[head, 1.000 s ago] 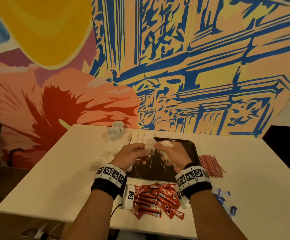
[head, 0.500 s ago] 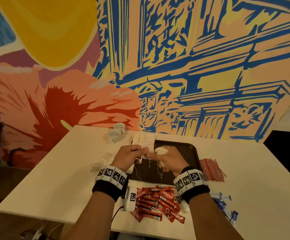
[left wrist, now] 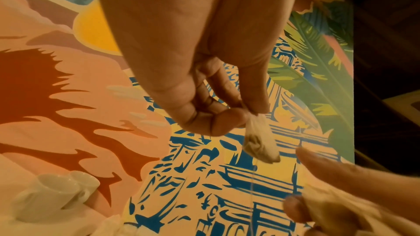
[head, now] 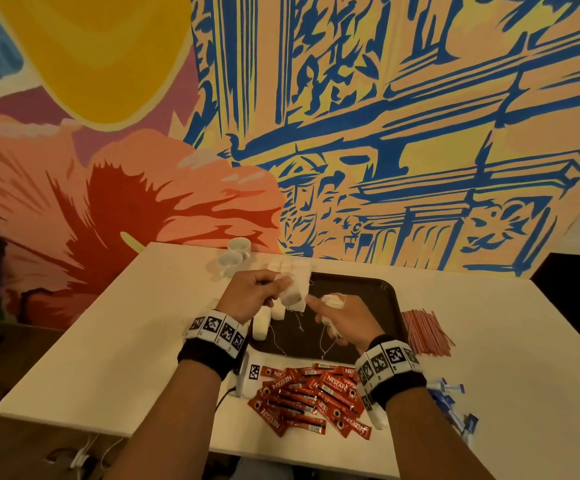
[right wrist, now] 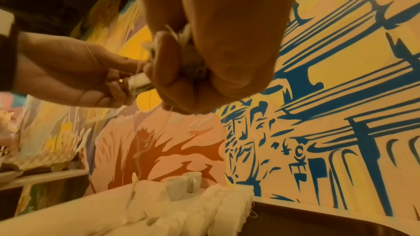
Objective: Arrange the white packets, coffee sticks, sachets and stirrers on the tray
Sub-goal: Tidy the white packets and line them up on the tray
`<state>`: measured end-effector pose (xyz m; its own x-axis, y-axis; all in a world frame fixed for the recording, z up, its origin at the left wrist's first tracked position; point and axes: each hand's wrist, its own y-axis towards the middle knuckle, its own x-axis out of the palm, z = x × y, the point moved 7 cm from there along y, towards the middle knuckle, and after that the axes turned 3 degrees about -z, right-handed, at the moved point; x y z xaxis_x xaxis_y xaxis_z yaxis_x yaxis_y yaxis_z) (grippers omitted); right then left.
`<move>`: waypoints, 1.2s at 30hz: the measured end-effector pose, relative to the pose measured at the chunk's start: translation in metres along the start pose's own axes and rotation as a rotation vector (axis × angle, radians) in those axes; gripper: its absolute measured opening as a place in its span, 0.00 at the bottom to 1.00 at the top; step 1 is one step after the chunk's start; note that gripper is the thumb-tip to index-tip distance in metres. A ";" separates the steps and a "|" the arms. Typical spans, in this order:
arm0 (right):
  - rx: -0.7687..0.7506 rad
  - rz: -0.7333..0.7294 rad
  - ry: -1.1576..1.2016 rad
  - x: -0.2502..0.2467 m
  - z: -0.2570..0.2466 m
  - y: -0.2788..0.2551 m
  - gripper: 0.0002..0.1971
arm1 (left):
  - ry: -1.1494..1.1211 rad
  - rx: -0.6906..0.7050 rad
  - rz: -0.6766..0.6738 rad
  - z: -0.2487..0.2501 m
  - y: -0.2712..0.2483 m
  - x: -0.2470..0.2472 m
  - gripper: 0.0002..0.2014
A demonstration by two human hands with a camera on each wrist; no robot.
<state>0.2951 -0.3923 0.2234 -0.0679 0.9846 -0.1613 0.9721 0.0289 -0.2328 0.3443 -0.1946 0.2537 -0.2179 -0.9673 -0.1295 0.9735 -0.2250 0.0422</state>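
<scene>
Over the black tray [head: 368, 289] my left hand [head: 271, 291] pinches one white packet [head: 290, 296] by its top between thumb and forefinger; in the left wrist view the packet [left wrist: 261, 143] hangs with a thread below it. My right hand [head: 333, 315] grips a bunch of white packets [head: 333, 301], their threads dangling onto the tray. More white packets [head: 267, 317] lie in a row along the tray's left side. Red coffee sticks [head: 309, 393] are heaped on the table in front of the tray. Red stirrers [head: 427, 332] lie to its right, blue sachets [head: 454, 407] by my right forearm.
Two white cups [head: 234, 254] stand at the table's back left, near the painted wall [head: 385, 133]. The white table [head: 108, 341] ends close to my body, and its right edge drops to a dark area. A small white device [head: 252, 374] with a cable lies by my left wrist.
My hands were pressed together on the bunch. Now the left hand has drawn one packet away, and a small gap shows between the hands.
</scene>
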 end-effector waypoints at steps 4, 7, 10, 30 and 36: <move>0.086 0.146 0.035 -0.017 0.020 0.007 0.20 | 0.104 -0.021 -0.009 -0.010 0.016 -0.013 0.08; 0.130 0.152 0.023 -0.023 0.034 0.014 0.20 | 0.200 -0.070 0.003 -0.026 0.033 -0.021 0.07; 0.173 0.121 0.016 -0.023 0.047 0.022 0.19 | 0.316 -0.119 -0.006 -0.047 0.056 -0.027 0.08; 0.367 0.046 -0.015 -0.016 0.101 0.082 0.17 | 1.001 -0.313 -0.361 -0.187 0.155 0.005 0.11; 0.375 0.047 -0.001 -0.013 0.108 0.087 0.18 | 1.111 -0.269 -0.390 -0.190 0.171 0.010 0.13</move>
<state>0.3561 -0.4214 0.1014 -0.0258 0.9832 -0.1805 0.8243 -0.0812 -0.5603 0.5222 -0.2204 0.0711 -0.4504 -0.1816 -0.8742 0.8676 -0.3200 -0.3805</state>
